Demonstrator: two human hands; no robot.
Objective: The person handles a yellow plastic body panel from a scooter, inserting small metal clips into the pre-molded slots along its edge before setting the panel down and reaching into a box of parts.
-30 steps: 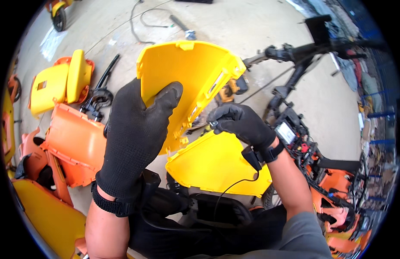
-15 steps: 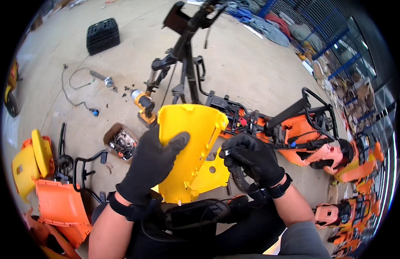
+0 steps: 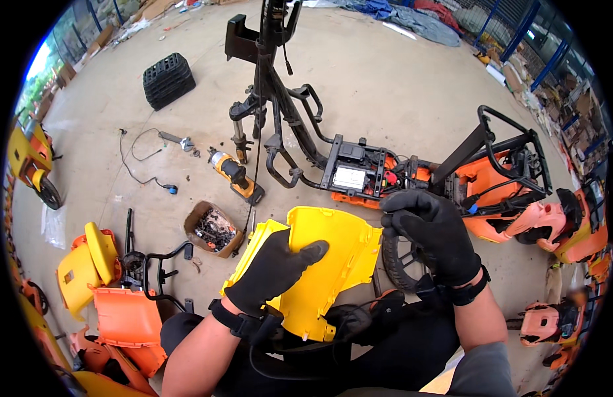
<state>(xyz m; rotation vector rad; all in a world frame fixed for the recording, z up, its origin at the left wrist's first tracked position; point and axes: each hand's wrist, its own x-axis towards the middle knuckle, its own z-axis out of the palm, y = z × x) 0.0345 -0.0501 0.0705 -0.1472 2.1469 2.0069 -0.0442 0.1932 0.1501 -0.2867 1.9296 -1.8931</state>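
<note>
My left hand, in a black glove, grips a curved yellow plastic panel by its left side, thumb lying across the face. The panel is tilted above my lap, its notched edge toward the right. More yellow plastic shows behind it on the left. My right hand, also gloved, is raised to the right of the panel, apart from it. Its fingers are curled into a pinch; whatever they hold is hidden. Beyond my hands stands a stripped scooter frame with an exposed electrical bay.
A yellow cordless drill and a cardboard box of small hardware stand on the floor ahead. Orange body panels and a black tubular bracket lie left. Stacked black crates sit farther off. Orange scooters line the right.
The yellow panel has moved right in the view and turned, its top leaning right. My right hand has moved right, away from the panel; the small metallic piece at its fingertips no longer shows.
</note>
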